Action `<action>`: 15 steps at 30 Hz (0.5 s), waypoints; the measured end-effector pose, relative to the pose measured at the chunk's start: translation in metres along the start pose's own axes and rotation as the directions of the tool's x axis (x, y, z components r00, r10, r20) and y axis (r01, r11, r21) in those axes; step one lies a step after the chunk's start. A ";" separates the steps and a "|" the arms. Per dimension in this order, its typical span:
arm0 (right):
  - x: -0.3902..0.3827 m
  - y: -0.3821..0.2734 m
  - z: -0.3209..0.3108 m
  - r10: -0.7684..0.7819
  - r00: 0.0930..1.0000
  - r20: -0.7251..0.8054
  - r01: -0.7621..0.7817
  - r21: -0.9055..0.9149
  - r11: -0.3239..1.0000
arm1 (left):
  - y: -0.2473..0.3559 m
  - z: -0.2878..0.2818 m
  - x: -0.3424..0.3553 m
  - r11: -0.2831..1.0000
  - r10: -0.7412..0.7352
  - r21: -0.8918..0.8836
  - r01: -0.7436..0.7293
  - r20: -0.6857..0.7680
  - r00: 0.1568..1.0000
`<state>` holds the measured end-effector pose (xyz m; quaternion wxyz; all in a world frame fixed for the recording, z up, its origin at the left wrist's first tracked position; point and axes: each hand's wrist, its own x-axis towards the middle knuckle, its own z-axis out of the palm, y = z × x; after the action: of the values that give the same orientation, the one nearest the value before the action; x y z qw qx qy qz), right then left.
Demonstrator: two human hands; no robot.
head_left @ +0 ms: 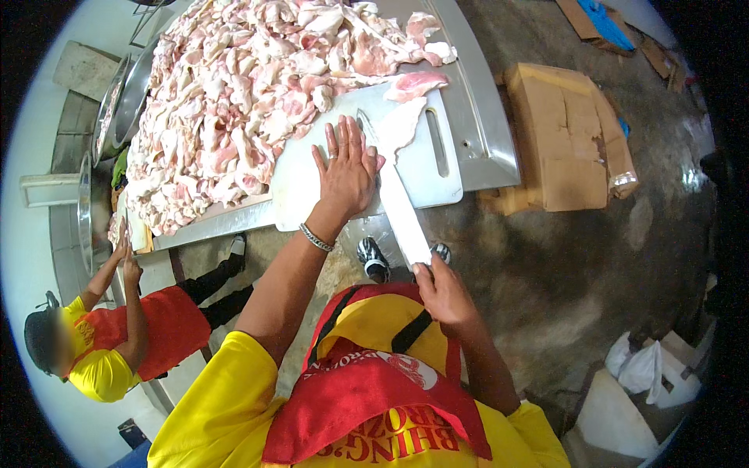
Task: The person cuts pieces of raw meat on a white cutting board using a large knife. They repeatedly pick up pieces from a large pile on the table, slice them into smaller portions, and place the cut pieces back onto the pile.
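Note:
My left hand [343, 164] lies flat with fingers spread on the white cutting board [296, 187], with a small pink bit showing beside its thumb; what lies under the palm is hidden. My right hand [441, 292] grips a long, broad knife [402, 218], its blade bright with glare and angled up across the board's front edge, just right of my left hand. A pale strip of skin or meat [406, 121] lies by the blade's tip. A pink piece [415, 84] rests at the board's back edge. A large heap of raw meat pieces [218, 109] covers the table left and behind.
A steel table edge [488, 160] borders the board. Cardboard boxes [554, 132] lie on the floor at right, white bags [640, 366] at lower right. A co-worker [140, 327] in red apron works at left, near steel basins [125, 109].

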<state>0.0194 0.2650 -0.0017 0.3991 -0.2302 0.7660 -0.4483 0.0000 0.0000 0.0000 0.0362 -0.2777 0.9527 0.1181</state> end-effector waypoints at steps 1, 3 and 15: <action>0.009 -0.003 0.003 0.001 1.000 0.008 -0.002 0.028 1.000 | 0.000 0.000 -0.001 1.000 -0.002 -0.008 0.002 -0.003 1.000; 0.025 -0.013 0.001 0.016 1.000 0.012 -0.017 0.069 0.997 | 0.000 0.001 0.003 1.000 0.006 -0.025 -0.006 -0.019 1.000; 0.046 -0.043 0.014 0.175 0.977 0.118 -0.201 0.257 0.945 | -0.011 0.001 0.007 0.999 -0.004 0.040 0.004 0.009 1.000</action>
<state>0.0040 0.2044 0.0134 0.5030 -0.1207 0.6973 -0.4962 -0.0006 -0.0123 -0.0042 0.0465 -0.2782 0.9542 0.1002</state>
